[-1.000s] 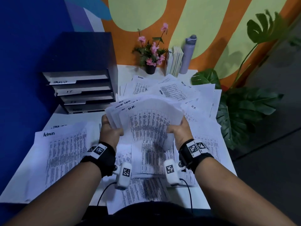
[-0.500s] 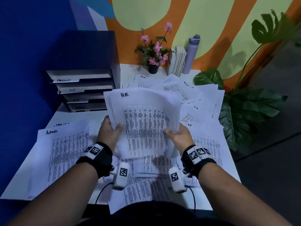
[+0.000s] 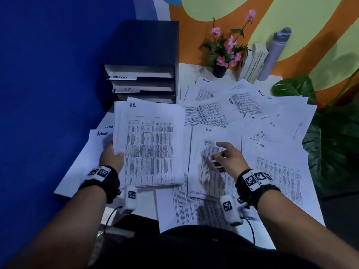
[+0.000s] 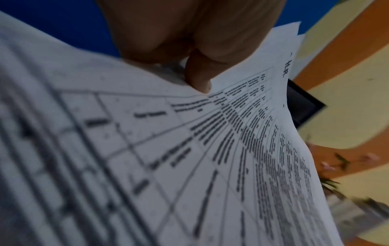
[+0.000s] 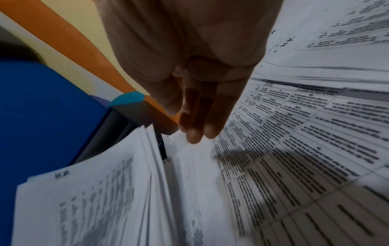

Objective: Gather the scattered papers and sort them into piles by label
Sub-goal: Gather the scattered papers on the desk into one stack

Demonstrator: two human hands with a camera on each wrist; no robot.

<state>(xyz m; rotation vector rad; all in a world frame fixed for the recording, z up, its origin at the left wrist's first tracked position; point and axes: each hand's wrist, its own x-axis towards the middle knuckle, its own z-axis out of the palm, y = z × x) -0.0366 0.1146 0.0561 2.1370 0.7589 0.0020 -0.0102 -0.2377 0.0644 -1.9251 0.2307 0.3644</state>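
My left hand point(image 3: 111, 158) grips the left edge of a stack of papers labelled H.R. point(image 3: 149, 144), thumb on top, held above the table's left side. The left wrist view shows the same stack point(image 4: 210, 149) pinched under my thumb point(image 4: 199, 74). My right hand point(image 3: 226, 158) hovers with fingers loosely extended over another H.R. sheet point(image 3: 213, 136) lying flat, holding nothing; the right wrist view shows its fingers point(image 5: 197, 116) just above that printed sheet point(image 5: 294, 133). An Admin sheet point(image 3: 97, 140) lies under the held stack. More H.R. sheets point(image 3: 272, 152) lie to the right.
A dark file organiser point(image 3: 141, 74) with labelled trays stands at the back left. Scattered papers point(image 3: 233, 105) cover the white table point(image 3: 186, 74). A flower pot point(image 3: 219, 68), books point(image 3: 252, 63) and a bottle point(image 3: 274, 55) line the back wall. A large plant point(image 3: 334, 144) stands to the right.
My right hand has let go of the H.R. stack and moved right over a sheet on the table. The left hand alone now holds the stack, shifted left.
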